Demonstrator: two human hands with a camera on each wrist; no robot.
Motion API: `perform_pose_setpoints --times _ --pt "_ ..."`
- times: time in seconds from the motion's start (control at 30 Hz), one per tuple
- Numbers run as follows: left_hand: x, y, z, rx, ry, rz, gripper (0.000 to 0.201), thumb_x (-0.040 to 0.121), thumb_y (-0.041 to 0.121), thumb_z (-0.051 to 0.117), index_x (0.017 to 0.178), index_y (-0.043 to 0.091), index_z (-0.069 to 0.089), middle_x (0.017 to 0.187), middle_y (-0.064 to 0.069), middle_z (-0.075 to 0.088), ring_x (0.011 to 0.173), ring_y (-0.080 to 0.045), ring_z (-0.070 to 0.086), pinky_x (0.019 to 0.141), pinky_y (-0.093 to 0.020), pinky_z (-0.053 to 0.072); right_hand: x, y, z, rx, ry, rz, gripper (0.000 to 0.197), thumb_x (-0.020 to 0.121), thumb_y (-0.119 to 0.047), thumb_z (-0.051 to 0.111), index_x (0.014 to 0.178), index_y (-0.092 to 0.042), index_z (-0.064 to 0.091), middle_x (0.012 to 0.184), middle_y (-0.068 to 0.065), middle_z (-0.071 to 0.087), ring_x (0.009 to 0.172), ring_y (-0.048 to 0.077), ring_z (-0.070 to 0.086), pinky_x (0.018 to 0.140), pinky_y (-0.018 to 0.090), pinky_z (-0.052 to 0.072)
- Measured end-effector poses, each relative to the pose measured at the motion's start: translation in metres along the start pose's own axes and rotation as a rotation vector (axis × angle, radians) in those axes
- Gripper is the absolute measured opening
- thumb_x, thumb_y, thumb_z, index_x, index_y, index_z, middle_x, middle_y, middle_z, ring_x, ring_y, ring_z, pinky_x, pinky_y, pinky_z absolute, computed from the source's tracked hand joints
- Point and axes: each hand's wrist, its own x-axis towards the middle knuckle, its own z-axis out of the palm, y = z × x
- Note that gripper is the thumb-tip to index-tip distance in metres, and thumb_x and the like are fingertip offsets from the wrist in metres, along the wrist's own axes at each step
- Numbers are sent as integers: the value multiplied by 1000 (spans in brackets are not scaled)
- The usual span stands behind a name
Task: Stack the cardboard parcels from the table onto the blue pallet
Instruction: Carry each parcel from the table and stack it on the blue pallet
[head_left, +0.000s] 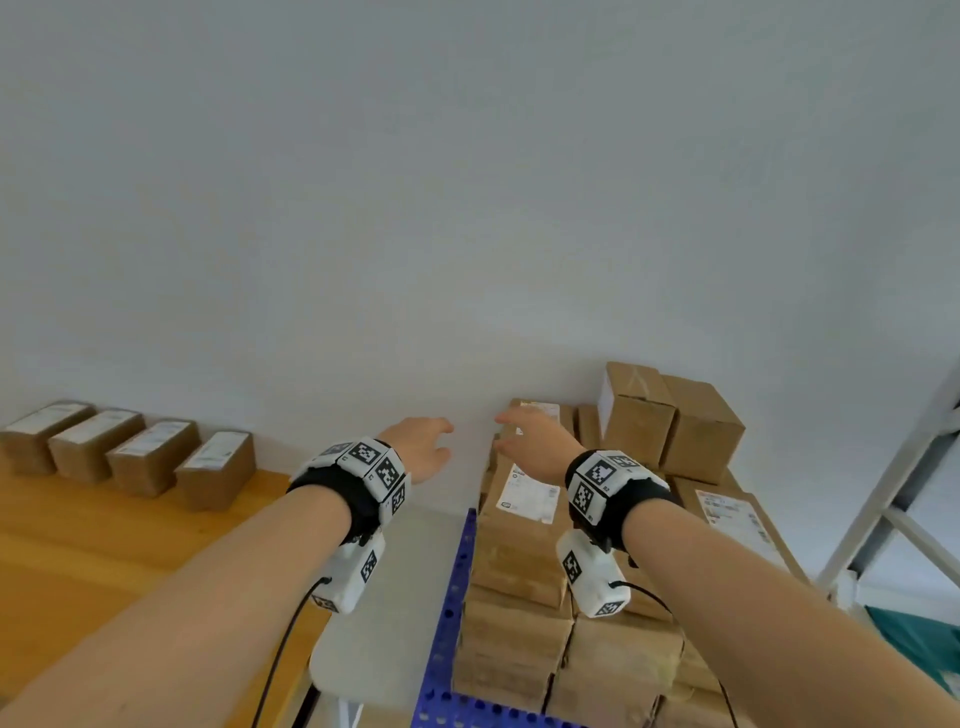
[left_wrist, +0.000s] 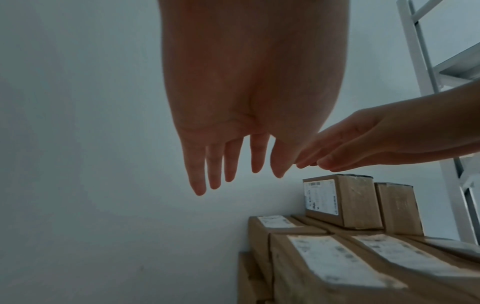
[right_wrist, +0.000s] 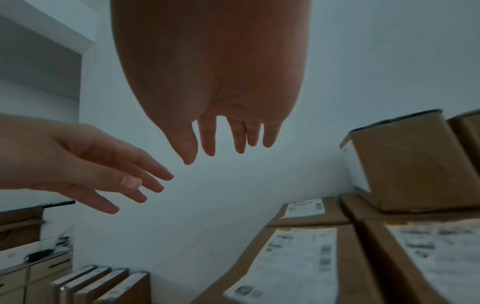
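Several cardboard parcels (head_left: 156, 457) with white labels stand in a row at the back of the wooden table (head_left: 78, 551), seen too at the bottom of the right wrist view as parcels (right_wrist: 103, 286). On the blue pallet (head_left: 457, 587) rises a stack of parcels (head_left: 524, 545), its top layer (left_wrist: 337, 265) labelled, with two taller boxes (head_left: 670, 421) at the back. My left hand (head_left: 421, 449) hovers in the air left of the stack, fingers straight and empty. My right hand (head_left: 535, 441) hovers just above the stack's top parcel (right_wrist: 293, 265), fingers spread, holding nothing.
A plain white wall (head_left: 467, 208) stands right behind table and pallet. A white metal shelf frame (head_left: 893, 499) rises at the right. A gap of grey floor (head_left: 379, 613) separates the table from the pallet. A low cabinet (right_wrist: 31, 265) shows at far left.
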Motion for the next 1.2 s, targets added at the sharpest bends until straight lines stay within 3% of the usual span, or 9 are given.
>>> perform_pose_setpoints --times 0.23,0.4,0.5,0.63,0.83,0.97,1.1,1.2 --pt "-76 -84 -2 -25 -21 -72 47 99 25 42 144 17 33 148 -6 37 132 -24 40 107 -32 34 -24 -81 58 -35 -95 -34 48 98 -30 46 143 -17 36 151 5 34 140 21 27 114 34 21" --pt "-126 -133 6 4 -30 -129 48 99 30 41 144 19 32 143 -6 44 118 -24 53 89 -29 46 -37 -124 108 -51 -203 -26 49 98 -34 46 143 -17 37 149 8 36 138 26 32 113 38 26" --pt "-147 -160 15 16 -46 -173 50 99 29 41 146 17 29 149 -5 36 127 -23 47 100 -33 43 -41 -145 132 -74 -249 -61 50 99 -33 44 144 -14 35 150 9 35 137 25 33 111 36 27" --pt "-167 -191 33 37 -89 -231 51 100 30 41 147 16 27 151 -6 32 132 -24 41 103 -33 38 -36 -165 163 -117 -314 -94 52 100 -36 41 146 -13 32 152 9 32 139 26 31 113 39 27" --pt "-166 -243 54 29 -147 -307 52 100 31 40 148 14 25 154 -5 27 138 -24 31 110 -34 31 -10 -187 208 -114 -400 -120 55 100 -37 39 147 -10 29 152 10 31 139 25 31 113 37 27" --pt "-150 -274 60 -8 -170 -326 48 101 30 38 147 17 29 150 -3 34 124 -22 48 90 -27 42 18 -196 236 -111 -442 -132 51 100 -35 40 144 -9 33 149 11 36 136 27 35 110 37 31" --pt "-124 -309 62 -23 -212 -364 48 100 31 38 147 19 30 150 -2 35 124 -21 49 94 -29 45 57 -202 265 -62 -481 -129 53 100 -37 39 146 -13 30 153 7 30 140 23 30 113 36 28" --pt "-103 -334 61 -15 -248 -386 48 101 29 38 147 19 29 149 -3 36 122 -24 50 84 -25 43 89 -204 281 -5 -487 -99 54 101 -35 39 148 -11 28 154 6 27 141 23 27 113 33 23"
